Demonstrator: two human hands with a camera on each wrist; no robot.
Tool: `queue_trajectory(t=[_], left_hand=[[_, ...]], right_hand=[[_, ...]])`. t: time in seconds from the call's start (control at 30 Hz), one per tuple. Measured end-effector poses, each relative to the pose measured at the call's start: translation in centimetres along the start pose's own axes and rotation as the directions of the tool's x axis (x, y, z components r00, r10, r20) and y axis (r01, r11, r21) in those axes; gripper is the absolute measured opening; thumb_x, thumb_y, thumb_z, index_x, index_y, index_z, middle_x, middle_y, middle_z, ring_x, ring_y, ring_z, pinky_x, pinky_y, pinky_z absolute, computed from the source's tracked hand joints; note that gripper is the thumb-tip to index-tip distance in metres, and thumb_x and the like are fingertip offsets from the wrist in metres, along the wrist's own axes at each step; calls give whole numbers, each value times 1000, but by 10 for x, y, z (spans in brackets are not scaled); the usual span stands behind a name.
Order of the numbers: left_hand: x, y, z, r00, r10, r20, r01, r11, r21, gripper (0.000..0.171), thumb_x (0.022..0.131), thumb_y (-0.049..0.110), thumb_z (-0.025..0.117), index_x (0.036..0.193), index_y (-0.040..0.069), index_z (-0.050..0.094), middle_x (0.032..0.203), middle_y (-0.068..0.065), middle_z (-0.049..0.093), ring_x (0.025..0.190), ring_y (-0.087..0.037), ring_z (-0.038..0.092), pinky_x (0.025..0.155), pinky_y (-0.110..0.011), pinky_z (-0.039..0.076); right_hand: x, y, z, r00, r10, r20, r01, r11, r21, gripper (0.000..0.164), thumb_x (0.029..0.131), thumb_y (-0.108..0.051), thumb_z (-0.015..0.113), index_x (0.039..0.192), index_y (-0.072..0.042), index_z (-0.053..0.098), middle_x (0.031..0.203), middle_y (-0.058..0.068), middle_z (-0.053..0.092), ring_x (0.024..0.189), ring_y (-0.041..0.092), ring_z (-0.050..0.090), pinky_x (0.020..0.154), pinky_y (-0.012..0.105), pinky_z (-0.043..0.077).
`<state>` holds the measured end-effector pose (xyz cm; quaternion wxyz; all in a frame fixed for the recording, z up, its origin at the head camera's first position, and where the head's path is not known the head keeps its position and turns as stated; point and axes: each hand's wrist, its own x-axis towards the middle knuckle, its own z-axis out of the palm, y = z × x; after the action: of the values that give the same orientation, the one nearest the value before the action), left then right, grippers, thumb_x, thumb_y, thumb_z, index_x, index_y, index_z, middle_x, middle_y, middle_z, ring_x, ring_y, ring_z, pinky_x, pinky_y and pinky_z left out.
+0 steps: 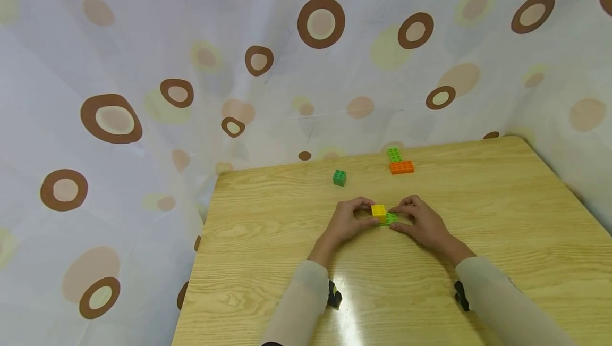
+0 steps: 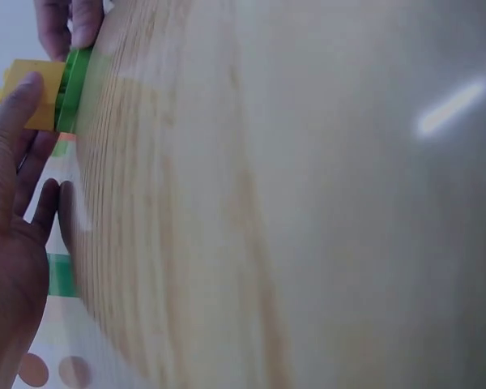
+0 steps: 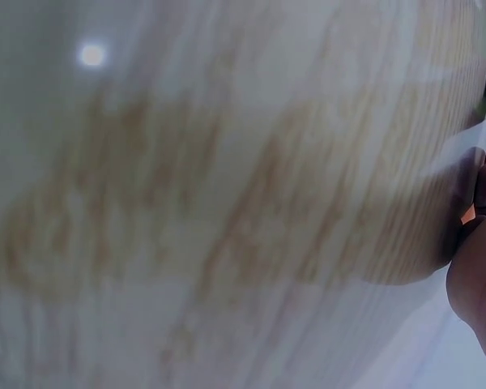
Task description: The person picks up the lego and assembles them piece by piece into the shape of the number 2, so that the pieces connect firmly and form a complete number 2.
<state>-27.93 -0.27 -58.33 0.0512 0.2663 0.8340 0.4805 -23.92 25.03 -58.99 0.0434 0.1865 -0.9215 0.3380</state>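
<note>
Between thumb and fingers, my left hand point(image 1: 345, 221) pinches a yellow toy building block point(image 1: 378, 213) from both sides. Beneath it lies a light green building block point(image 1: 392, 218), its studs showing to the right of the yellow one. The right hand point(image 1: 425, 222) holds the green block's right end between thumb and fingertips. In the left wrist view, the yellow block point(image 2: 47, 109) sits right against the studded face of the green block point(image 2: 73, 91). The right wrist view catches only part of the right hand point(image 3: 478, 275) at its edge.
A dark green block point(image 1: 339, 178) stands beyond the left hand on the wooden table point(image 1: 258, 250). Farther back to the right, an orange block point(image 1: 401, 167) lies close to another light green block point(image 1: 394, 155). A spotted cloth point(image 1: 287, 85) hangs behind the table's far edge.
</note>
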Motion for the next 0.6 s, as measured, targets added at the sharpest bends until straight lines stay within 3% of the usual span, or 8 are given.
queue_trajectory(t=[0.2, 0.6], left_hand=[[0, -2, -1, 1000, 31, -5, -30, 999, 42, 37, 88, 25, 89, 120, 15, 74, 109, 6, 80, 106, 0, 69, 104, -22, 50], [-2, 1, -1, 1000, 22, -5, -21, 999, 42, 36, 88, 24, 89, 120, 15, 75, 109, 5, 80, 104, 1, 70, 102, -20, 51]], right_hand=[[0, 2, 0, 1000, 0, 3, 0, 1000, 4, 39, 94, -32, 83, 127, -12, 77, 124, 11, 57, 95, 23, 57, 80, 41, 49], [-1, -5, -2, 1000, -3, -3, 3, 1000, 2, 37, 93, -29, 84, 125, -11, 77, 123, 11, 57, 95, 24, 57, 80, 42, 49]])
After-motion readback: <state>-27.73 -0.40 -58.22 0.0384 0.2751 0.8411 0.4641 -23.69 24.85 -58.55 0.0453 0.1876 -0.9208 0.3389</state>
